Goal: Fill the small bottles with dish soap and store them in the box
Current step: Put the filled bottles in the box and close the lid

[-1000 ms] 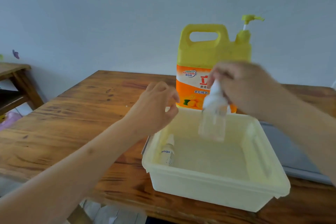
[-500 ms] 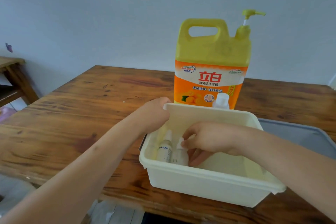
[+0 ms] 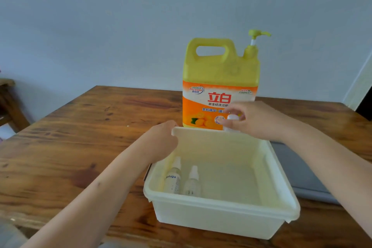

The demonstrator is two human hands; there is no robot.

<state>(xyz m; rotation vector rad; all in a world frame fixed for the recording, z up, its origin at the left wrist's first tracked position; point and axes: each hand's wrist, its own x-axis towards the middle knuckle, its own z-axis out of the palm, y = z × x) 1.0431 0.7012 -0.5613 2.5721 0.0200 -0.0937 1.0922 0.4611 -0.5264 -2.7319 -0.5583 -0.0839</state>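
Note:
A cream plastic box [image 3: 221, 217] sits on the wooden table [image 3: 80, 147]. Two small clear spray bottles lie side by side in its left part: one labelled [image 3: 172, 179], one plain [image 3: 192, 182]. My left hand [image 3: 161, 139] grips the box's far left corner. Behind the box stands a big yellow dish soap jug [image 3: 220, 78] with a pump. My right hand [image 3: 255, 120] reaches over the box's far rim and its fingers curl round the white cap of a third small bottle [image 3: 233, 117] standing in front of the jug.
A grey flat lid or tray [image 3: 298, 169] lies on the table right of the box. A wooden stool or side table [image 3: 8, 102] stands at the far left. A wall rises behind the table.
My right hand let go of the second small bottle in the box, rose out and moved to the third bottle by the jug. My left hand stayed on the box's corner.

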